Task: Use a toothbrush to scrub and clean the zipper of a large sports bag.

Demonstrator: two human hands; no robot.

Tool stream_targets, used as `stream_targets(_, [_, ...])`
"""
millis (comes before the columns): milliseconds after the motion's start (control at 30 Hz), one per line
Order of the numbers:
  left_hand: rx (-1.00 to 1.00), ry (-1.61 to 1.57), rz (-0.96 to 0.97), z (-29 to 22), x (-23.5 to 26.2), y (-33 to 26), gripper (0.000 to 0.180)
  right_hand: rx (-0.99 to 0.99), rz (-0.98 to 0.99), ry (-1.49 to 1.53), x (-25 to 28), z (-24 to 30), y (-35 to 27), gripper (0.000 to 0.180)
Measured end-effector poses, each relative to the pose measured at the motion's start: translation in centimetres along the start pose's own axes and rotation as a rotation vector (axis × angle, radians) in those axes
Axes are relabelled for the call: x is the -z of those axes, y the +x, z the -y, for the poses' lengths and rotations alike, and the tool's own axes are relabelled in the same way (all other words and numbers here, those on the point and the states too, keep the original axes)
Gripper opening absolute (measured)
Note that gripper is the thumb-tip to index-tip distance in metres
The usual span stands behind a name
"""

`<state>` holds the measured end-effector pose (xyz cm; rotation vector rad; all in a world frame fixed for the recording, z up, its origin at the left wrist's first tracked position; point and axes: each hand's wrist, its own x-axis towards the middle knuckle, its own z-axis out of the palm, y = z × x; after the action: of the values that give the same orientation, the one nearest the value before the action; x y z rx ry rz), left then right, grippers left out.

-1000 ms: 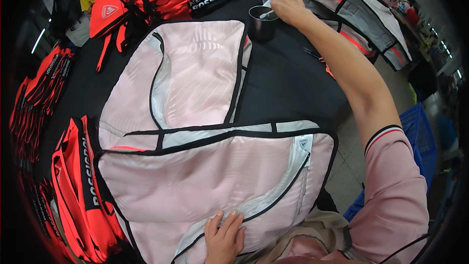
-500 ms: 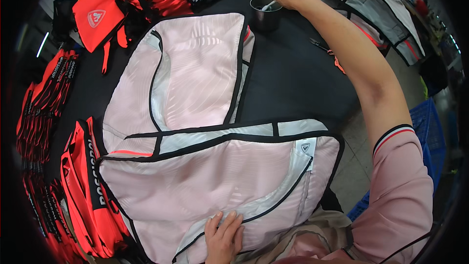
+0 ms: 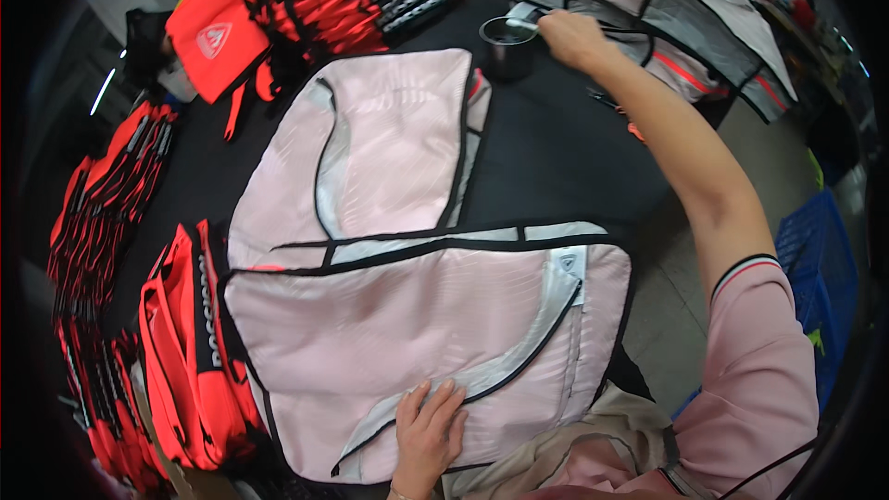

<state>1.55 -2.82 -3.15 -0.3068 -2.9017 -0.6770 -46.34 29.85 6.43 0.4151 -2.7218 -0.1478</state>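
A pink fabric bag panel [image 3: 407, 315] with black-bound edges and a curved, pale-lined zip opening lies in front of me. My left hand [image 3: 429, 431] rests flat on it, fingers stretched, near the lower end of that opening. Far off at the upper right, my right hand [image 3: 574, 37] has its fingers closed round the end of a pale, flat-ended brush [image 3: 524, 18]. The brush head is over the rim of a dark metal cup [image 3: 507, 57]. Blur hides its finer shape.
Another pink panel [image 3: 398, 143] lies beyond. Orange-handled scissors [image 3: 635, 132] are below my right forearm. Grey-pink pieces [image 3: 667, 9] lie at the upper right, red-orange bags [image 3: 218, 37] at the upper left, and folded red bags [image 3: 190, 361] at left. A blue crate [image 3: 815, 268] stands at right.
My right hand has drawn back slightly, and the brush has come up from inside the cup to its rim. The left hand stays on the panel. The whole view has shifted somewhat.
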Motion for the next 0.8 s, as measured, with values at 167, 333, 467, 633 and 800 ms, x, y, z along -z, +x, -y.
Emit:
stream_targets(167, [-0.01, -0.008, 0.006, -0.4, 0.0, 0.1, 0.041, -0.067, 0.12, 0.015, -2.1, 0.0, -1.3, 0.015])
stream_targets(333, [-0.02, -0.008, 0.014, -0.6, -0.1, 0.0, 0.046, -0.051, -0.066, 0.095, -4.0, -0.6, -2.0, 0.017])
stream_targets(467, [-0.013, -0.028, 0.035, -0.3, -0.1, -0.1, 0.045, -0.076, -0.022, 0.109, -4.9, -0.4, -2.3, 0.02])
stream_targets(633, [-0.057, 0.056, 0.033, -0.7, 1.1, 1.7, 0.042, -0.061, -0.125, 0.39, -2.8, -0.9, -3.4, 0.017])
stream_targets(800, [-0.103, 0.082, 0.023, -2.3, 1.5, 4.0, 0.037, -0.008, -0.127, 0.47, 3.0, 2.1, -12.5, 0.021])
